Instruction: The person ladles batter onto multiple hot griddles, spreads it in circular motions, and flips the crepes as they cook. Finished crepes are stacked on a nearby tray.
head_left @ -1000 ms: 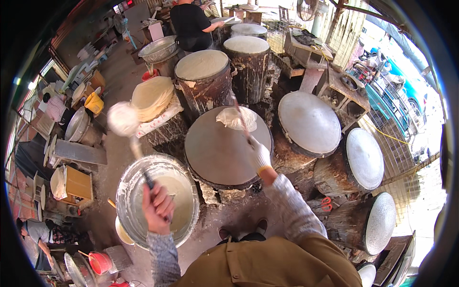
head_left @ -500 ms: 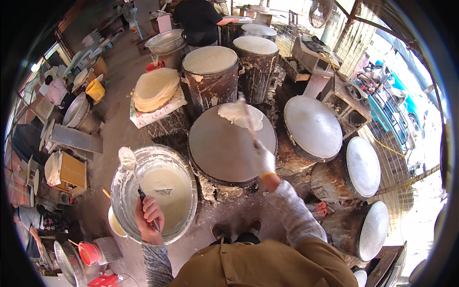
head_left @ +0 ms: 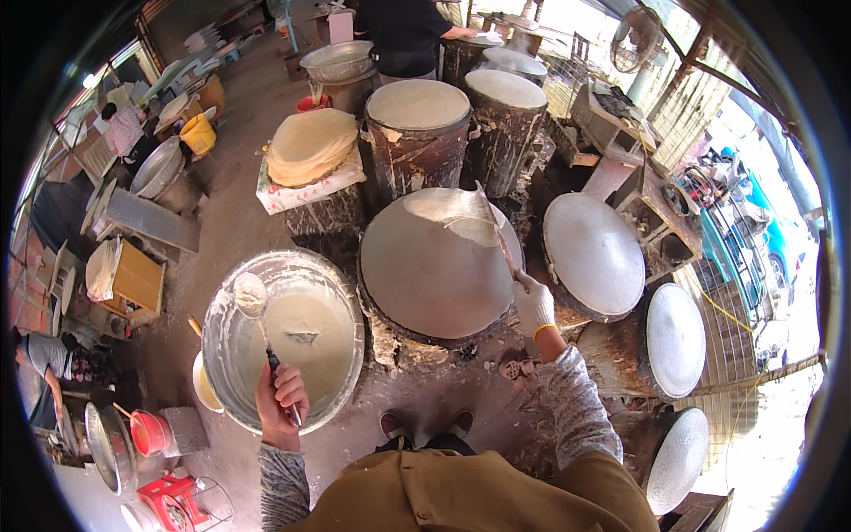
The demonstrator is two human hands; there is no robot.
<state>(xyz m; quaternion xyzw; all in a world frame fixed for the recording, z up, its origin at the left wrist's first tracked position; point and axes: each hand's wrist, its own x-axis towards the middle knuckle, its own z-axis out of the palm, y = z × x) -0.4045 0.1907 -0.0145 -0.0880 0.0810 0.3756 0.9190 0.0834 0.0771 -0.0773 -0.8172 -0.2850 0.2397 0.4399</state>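
Ladle with dark handle and round metal cup (head_left: 251,295) is now down over the wide dented metal basin of pale batter (head_left: 232,372); a second ago it was raised high and clear of the basin, half a second ago already dropping to the rim. Left hand (head_left: 282,401) is bare, fist closed round the handle's lower end, cup sitting near the basin's far-left wall, coated in batter. Judgement: this is a reload dip, not a pour.

Right hand (head_left: 534,304), in a white glove with a yellow cuff, is closed on a thin long stick (head_left: 496,232). Stick runs up and away over the big round domed grey griddle (head_left: 439,263), its tip at the thin pale crepe sheet (head_left: 454,213) lying on the griddle's far edge. Sheet looked bunched and lifted in the earlier frames; now it lies flatter and more spread, partly folded. Rest of the griddle surface is bare.

Judgement: sheet reads as cooked and ready to come off, and the griddle has room for the next ladleful.

Around: stack of finished pale round sheets (head_left: 310,144) on a stand behind the basin, more domed griddles (head_left: 594,254) to the right, another person in dark clothes (head_left: 401,31) at the far row.
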